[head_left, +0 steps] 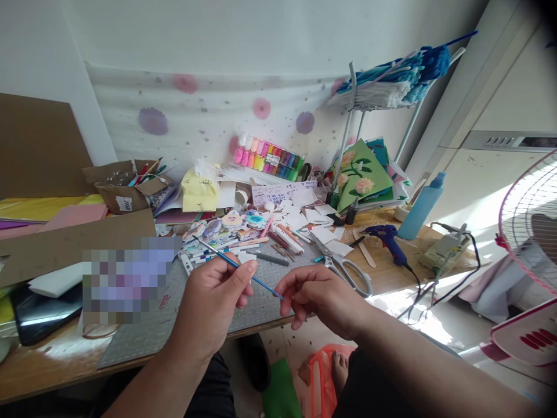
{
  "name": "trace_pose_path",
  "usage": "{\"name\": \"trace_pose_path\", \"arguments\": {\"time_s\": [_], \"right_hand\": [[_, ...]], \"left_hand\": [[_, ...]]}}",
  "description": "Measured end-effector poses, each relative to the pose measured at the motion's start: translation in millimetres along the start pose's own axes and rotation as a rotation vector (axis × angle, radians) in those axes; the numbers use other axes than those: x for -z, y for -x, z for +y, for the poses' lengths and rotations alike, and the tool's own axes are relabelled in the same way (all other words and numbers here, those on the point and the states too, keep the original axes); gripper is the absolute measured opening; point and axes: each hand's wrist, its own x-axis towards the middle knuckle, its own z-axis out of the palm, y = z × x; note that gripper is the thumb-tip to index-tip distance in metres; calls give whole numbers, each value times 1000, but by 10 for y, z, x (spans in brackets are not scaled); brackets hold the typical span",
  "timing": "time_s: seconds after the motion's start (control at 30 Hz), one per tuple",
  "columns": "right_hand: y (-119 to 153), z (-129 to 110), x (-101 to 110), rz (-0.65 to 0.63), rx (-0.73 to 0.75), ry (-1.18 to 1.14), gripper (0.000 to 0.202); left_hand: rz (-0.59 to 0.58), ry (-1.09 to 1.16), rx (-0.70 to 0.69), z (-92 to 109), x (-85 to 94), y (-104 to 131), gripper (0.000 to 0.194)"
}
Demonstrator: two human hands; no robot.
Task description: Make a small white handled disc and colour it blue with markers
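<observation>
A thin blue paintbrush (229, 260) slants across in front of me above the table edge, its dark bristles pointing up and left. My left hand (213, 296) pinches its handle between thumb and fingers. At the lower end of the handle, my right hand (319, 296) has its curled fingertips around the tip in a light hold. Beneath both hands lies a grey cutting mat (150, 328). Markers (287, 238) and a dark grey pen (272, 259) lie just beyond the left hand. Scissors (348, 270) with grey handles rest beyond the right wrist.
Paper cutouts (230, 223) and scraps are heaped behind the markers. A blue glue gun (387, 241), a blue spray bottle (422, 209) and a corded white box (448, 249) stand right. A fan (533, 226) is at far right. A black tablet (47, 313) and cardboard (104, 232) lie left.
</observation>
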Motion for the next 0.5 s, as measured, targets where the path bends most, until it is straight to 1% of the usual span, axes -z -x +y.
{"name": "trace_pose_path", "arguments": {"time_s": [0.2, 0.37, 0.5], "right_hand": [[-3, 28, -100, 38, 30, 150, 13], [-31, 58, -104, 65, 36, 147, 16], [-23, 55, -99, 86, 40, 124, 17]], "left_hand": [[9, -67, -9, -66, -75, 60, 31], [19, -142, -37, -56, -110, 87, 32], [19, -150, -46, -16, -107, 84, 31]]}}
